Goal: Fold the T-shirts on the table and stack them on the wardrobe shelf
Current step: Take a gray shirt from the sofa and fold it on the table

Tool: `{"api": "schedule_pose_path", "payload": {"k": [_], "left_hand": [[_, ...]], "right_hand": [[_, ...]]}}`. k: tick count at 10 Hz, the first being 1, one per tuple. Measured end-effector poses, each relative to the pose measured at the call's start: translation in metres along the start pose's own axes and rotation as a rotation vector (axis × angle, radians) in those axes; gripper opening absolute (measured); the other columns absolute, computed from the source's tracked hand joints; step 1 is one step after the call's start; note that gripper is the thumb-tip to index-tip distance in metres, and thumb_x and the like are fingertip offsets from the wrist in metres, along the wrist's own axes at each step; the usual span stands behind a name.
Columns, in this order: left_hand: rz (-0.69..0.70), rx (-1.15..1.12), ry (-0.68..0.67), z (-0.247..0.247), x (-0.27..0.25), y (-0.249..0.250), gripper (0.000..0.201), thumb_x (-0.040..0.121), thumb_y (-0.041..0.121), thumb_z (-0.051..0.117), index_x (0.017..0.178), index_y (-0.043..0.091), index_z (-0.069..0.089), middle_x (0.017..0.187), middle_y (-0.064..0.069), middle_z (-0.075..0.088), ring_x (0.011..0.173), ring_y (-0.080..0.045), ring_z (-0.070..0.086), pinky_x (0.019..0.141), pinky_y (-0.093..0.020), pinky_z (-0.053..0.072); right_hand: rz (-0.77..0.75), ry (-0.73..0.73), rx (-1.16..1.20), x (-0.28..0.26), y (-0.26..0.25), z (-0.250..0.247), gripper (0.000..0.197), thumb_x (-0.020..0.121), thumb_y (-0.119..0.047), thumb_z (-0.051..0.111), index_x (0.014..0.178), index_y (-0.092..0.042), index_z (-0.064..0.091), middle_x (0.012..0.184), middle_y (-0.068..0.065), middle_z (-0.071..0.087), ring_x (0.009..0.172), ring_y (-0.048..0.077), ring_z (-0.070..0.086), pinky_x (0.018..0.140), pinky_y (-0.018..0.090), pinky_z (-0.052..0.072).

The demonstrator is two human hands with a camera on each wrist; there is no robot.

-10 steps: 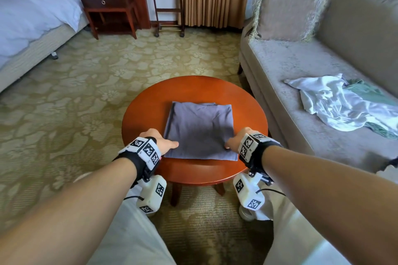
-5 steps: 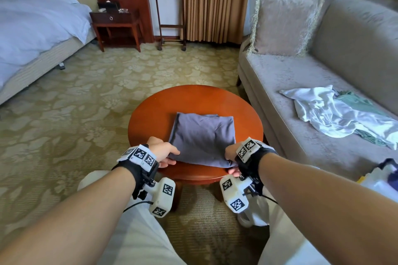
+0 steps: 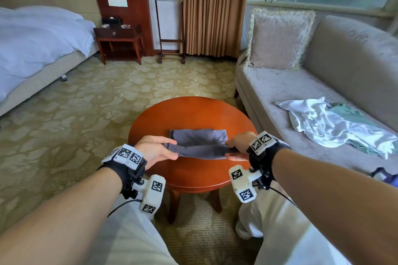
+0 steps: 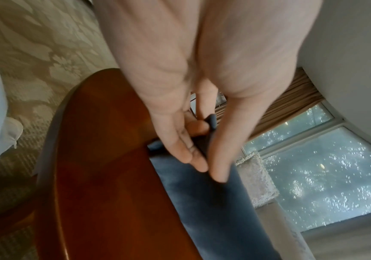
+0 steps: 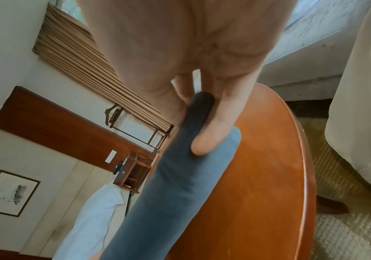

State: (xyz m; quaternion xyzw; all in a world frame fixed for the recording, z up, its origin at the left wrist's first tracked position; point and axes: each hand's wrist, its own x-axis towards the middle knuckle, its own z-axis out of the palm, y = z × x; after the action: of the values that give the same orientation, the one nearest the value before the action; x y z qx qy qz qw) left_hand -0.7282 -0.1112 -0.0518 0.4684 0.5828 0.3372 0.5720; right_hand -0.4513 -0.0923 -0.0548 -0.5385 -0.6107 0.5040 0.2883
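here the grey t-shirt [image 3: 199,143] sits folded on the round wooden table [image 3: 189,176], its long axis running left to right across the person's view. the near edge is raised off the tabletop and doubled toward the far half, which lies flat on the wood. the left hand [image 3: 155,150] pinches the shirt's left end between thumb and fingers, and the right hand [image 3: 238,145] pinches the right end the same way (both wrist views show cloth caught between thumb and fingers). so the shirt spans straight between the two grips. white and green clothes [image 3: 336,122] lie crumpled on the sofa [image 3: 280,86], right of the table.
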Motion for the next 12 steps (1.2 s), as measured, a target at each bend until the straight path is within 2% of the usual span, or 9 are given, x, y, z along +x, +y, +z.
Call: {"api": "schedule_pose_path", "payload": {"k": [1,2,3,4,5,6,8,10,12], "left_hand": [[0.051,0.127,0.101,-0.001,0.005,-0.005,0.044,0.059,-0.009,0.085,0.095,0.015,0.077,0.099,-0.014,0.073,0.092,-0.027,0.072,0.087,-0.039,0.057],[0.092,0.142,0.142,0.0,0.007,-0.008,0.033,0.059,-0.002,0.087,0.082,0.02,0.078,0.094,-0.016,0.074,0.092,-0.03,0.072,0.091,-0.045,0.056],[0.148,0.236,0.136,0.004,0.011,-0.009,0.023,0.073,0.005,0.083,0.094,0.011,0.075,0.086,-0.011,0.074,0.082,-0.024,0.071,0.08,-0.037,0.058],[0.27,0.519,0.165,0.004,0.012,-0.006,0.016,0.081,0.022,0.078,0.094,0.025,0.071,0.09,0.0,0.068,0.084,-0.019,0.064,0.072,-0.029,0.051],[0.321,0.666,0.212,0.003,0.015,-0.005,0.018,0.085,0.028,0.073,0.102,0.024,0.07,0.106,0.0,0.053,0.096,-0.019,0.055,0.082,-0.027,0.04],[0.349,0.635,0.192,0.002,0.02,-0.004,0.019,0.092,0.023,0.065,0.109,0.014,0.065,0.106,0.0,0.056,0.098,-0.018,0.054,0.083,-0.027,0.039],[0.423,0.609,0.223,0.003,0.031,-0.002,0.01,0.097,0.026,0.056,0.099,0.017,0.054,0.089,0.0,0.06,0.088,-0.025,0.061,0.077,-0.035,0.049],[0.381,0.698,0.278,0.007,0.043,-0.006,0.021,0.099,0.036,0.05,0.101,0.016,0.052,0.087,-0.002,0.058,0.086,-0.025,0.057,0.072,-0.033,0.042],[0.316,0.719,0.285,0.013,0.06,-0.014,0.027,0.099,0.043,0.046,0.097,0.017,0.048,0.08,0.0,0.053,0.085,-0.027,0.053,0.07,-0.034,0.039]], "right_hand": [[-0.129,0.085,-0.084,-0.001,0.012,-0.012,0.028,0.072,0.018,0.071,0.057,-0.006,0.075,0.052,0.008,0.067,0.055,0.018,0.07,0.092,0.01,0.048],[-0.114,-0.146,-0.379,-0.004,-0.004,-0.003,0.01,0.079,0.0,0.071,0.074,-0.008,0.077,0.064,-0.014,0.064,0.074,-0.019,0.056,0.078,-0.005,0.035],[0.029,-0.147,-0.632,-0.008,-0.005,0.0,0.005,0.078,-0.015,0.07,0.081,-0.013,0.073,0.074,-0.007,0.068,0.082,0.001,0.069,0.076,0.007,0.045],[0.424,0.112,-0.897,-0.009,-0.015,0.006,0.045,0.074,-0.053,0.073,0.094,-0.012,0.074,0.085,-0.002,0.073,0.074,0.013,0.068,0.076,0.024,0.056],[0.429,0.2,-0.807,-0.01,-0.021,0.006,0.036,0.075,-0.043,0.074,0.091,-0.011,0.071,0.083,0.002,0.068,0.069,0.017,0.061,0.064,0.022,0.049],[0.374,0.181,-0.514,-0.007,-0.024,0.0,0.025,0.071,-0.028,0.076,0.086,-0.008,0.072,0.075,0.004,0.061,0.07,0.019,0.056,0.064,0.028,0.045],[0.257,0.238,-0.104,-0.005,-0.023,-0.005,0.014,0.069,-0.005,0.074,0.063,-0.014,0.066,0.079,0.007,0.062,0.088,0.026,0.057,0.077,0.034,0.044],[0.276,0.248,-0.055,0.012,-0.002,-0.009,0.024,0.08,-0.022,0.074,0.078,-0.019,0.051,0.092,0.003,0.056,0.095,0.021,0.051,0.083,0.032,0.038],[0.24,0.328,-0.39,0.015,0.006,-0.005,0.022,0.094,-0.037,0.057,0.092,-0.016,0.05,0.089,0.004,0.058,0.085,0.024,0.057,0.072,0.031,0.04]]}}
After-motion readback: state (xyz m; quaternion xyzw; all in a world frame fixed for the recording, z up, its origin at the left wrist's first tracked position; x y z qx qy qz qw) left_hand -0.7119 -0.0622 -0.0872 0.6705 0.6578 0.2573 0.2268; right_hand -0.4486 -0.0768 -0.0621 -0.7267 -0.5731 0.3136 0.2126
